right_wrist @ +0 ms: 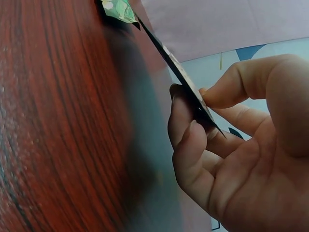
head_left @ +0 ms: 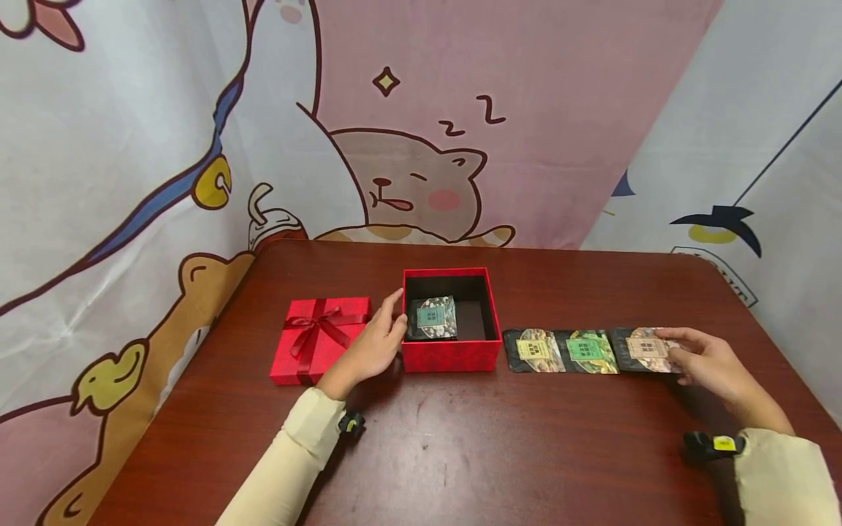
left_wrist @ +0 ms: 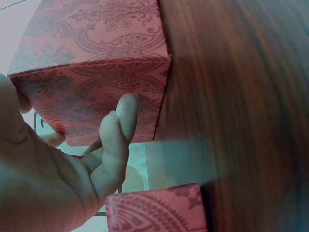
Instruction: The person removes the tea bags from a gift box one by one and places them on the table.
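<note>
An open red gift box (head_left: 450,356) stands on the table, with a dark packet with a teal label (head_left: 430,318) inside it at the left. My left hand (head_left: 380,340) rests against the box's left side, its fingers loosely bent along the patterned wall (left_wrist: 87,96). At the right, my right hand (head_left: 713,369) pinches the right edge of a dark packet with a pinkish label (head_left: 643,349) between thumb and fingers. The right wrist view shows that packet (right_wrist: 181,75) edge-on, tilted up off the table. Beside it lie a green-labelled packet (head_left: 587,352) and a yellow-labelled packet (head_left: 534,351).
The red box lid (head_left: 292,358) with a ribbon bow lies left of the box, behind my left forearm. All of this is on a brown wooden table (head_left: 487,438). A cartoon-printed cloth (head_left: 559,95) hangs behind and at the sides.
</note>
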A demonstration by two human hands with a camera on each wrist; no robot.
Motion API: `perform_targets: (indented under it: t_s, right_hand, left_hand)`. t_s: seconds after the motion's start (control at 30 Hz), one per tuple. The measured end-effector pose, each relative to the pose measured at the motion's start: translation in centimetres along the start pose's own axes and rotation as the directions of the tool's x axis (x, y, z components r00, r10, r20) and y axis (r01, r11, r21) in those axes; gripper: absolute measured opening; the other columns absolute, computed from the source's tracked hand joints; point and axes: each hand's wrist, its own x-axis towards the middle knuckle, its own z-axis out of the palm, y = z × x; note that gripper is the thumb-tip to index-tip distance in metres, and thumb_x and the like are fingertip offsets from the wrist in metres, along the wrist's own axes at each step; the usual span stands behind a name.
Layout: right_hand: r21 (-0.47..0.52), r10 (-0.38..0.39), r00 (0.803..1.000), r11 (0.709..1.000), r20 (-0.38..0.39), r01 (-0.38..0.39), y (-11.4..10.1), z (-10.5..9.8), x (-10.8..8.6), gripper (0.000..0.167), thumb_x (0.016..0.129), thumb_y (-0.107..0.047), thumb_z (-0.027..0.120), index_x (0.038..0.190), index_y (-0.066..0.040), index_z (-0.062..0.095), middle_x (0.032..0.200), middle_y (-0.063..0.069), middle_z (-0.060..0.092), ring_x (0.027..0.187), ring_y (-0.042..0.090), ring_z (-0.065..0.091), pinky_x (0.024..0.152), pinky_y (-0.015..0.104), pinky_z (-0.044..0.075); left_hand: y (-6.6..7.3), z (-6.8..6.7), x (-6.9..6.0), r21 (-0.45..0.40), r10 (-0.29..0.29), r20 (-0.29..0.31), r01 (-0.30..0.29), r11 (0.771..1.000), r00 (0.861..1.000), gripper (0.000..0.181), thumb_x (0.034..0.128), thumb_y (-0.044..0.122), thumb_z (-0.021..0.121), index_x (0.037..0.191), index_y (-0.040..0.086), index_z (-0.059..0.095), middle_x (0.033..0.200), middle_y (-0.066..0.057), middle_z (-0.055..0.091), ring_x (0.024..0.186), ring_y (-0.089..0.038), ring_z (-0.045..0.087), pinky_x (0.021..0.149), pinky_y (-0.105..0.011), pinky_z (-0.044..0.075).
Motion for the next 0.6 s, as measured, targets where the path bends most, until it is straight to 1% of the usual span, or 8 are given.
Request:
perform_targets:
  t_s: [0.13, 0.17, 0.3, 0.37, 0.5, 0.57, 0.6]
  right_hand:
    - [-0.016, 0.004, 1.000, 1.000, 0.003, -0.004, -0.07, 0.04, 0.20, 0.043, 0.100, -0.015, 0.047, 0.136, 0.009, 0.047, 0.108, 0.020, 0.057, 0.067, 0.013, 0.054, 0.056, 0.033, 0.053]
    - [-0.020, 0.004, 1.000, 1.000, 0.006, -0.004, -0.07, 0.07, 0.21, 0.043, 0.101, -0.015, 0.046, 0.137, 0.009, 0.047, 0.110, 0.022, 0.057, 0.068, 0.012, 0.054, 0.057, 0.033, 0.053]
    - [-0.036, 0.001, 1.000, 0.999, 0.009, -0.001, -0.12, 0.19, 0.32, 0.043, 0.101, -0.014, 0.046, 0.137, 0.009, 0.047, 0.117, 0.029, 0.054, 0.070, 0.009, 0.053, 0.056, 0.032, 0.052]
    - [-0.046, -0.008, 1.000, 0.999, 0.010, 0.008, -0.09, 0.26, 0.41, 0.043, 0.101, -0.014, 0.046, 0.137, 0.009, 0.047, 0.118, 0.029, 0.054, 0.071, 0.008, 0.053, 0.056, 0.032, 0.051]
    - [-0.064, -0.030, 0.999, 0.997, 0.011, 0.031, 0.08, 0.36, 0.61, 0.040, 0.100, -0.012, 0.047, 0.134, 0.009, 0.049, 0.100, 0.021, 0.060, 0.069, 0.008, 0.052, 0.054, 0.032, 0.050]
    - [-0.074, -0.042, 0.999, 0.996, 0.013, 0.042, 0.15, 0.40, 0.70, 0.039, 0.099, -0.011, 0.048, 0.133, 0.009, 0.049, 0.094, 0.017, 0.062, 0.068, 0.008, 0.053, 0.053, 0.032, 0.049]
    - [-0.081, -0.045, 0.999, 0.996, 0.015, 0.046, 0.16, 0.40, 0.73, 0.039, 0.099, -0.011, 0.048, 0.133, 0.009, 0.048, 0.093, 0.016, 0.063, 0.068, 0.008, 0.053, 0.053, 0.032, 0.049]
  left_hand:
    - [0.10, -0.06, -0.04, -0.003, 0.009, -0.006, -0.009, 1.000, 1.000, 0.057, 0.1047, 0.025, 0.041, 0.157, 0.011, 0.022, 0.154, -0.019, 0.035, 0.139, -0.030, 0.038, 0.112, -0.051, 0.031]
    - [0.10, -0.06, -0.04, -0.005, 0.012, -0.007, -0.012, 1.000, 1.000, 0.057, 0.1045, 0.025, 0.041, 0.157, 0.010, 0.022, 0.154, -0.019, 0.035, 0.139, -0.031, 0.038, 0.112, -0.051, 0.031]
    - [0.02, -0.05, -0.06, -0.007, 0.002, -0.002, -0.002, 1.000, 1.000, 0.057, 0.1047, 0.026, 0.040, 0.157, 0.012, 0.022, 0.155, -0.017, 0.034, 0.140, -0.029, 0.037, 0.113, -0.050, 0.030]
    - [-0.05, -0.03, -0.06, -0.010, -0.003, 0.002, 0.003, 1.000, 1.000, 0.057, 0.1048, 0.027, 0.040, 0.157, 0.012, 0.022, 0.155, -0.016, 0.034, 0.141, -0.028, 0.036, 0.113, -0.050, 0.030]
    - [-0.12, 0.00, -0.05, -0.010, -0.005, 0.004, 0.005, 1.000, 1.000, 0.057, 0.1049, 0.027, 0.040, 0.157, 0.013, 0.022, 0.154, -0.017, 0.035, 0.140, -0.028, 0.037, 0.113, -0.050, 0.030]
    - [-0.10, 0.01, -0.01, -0.005, -0.001, 0.001, 0.001, 1.000, 1.000, 0.057, 0.1048, 0.027, 0.040, 0.157, 0.013, 0.022, 0.153, -0.018, 0.036, 0.139, -0.028, 0.038, 0.112, -0.050, 0.031]
    - [-0.09, 0.01, 0.01, -0.001, -0.001, -0.001, 0.001, 1.000, 1.000, 0.057, 0.1049, 0.027, 0.040, 0.157, 0.014, 0.022, 0.153, -0.018, 0.036, 0.139, -0.028, 0.039, 0.112, -0.050, 0.031]
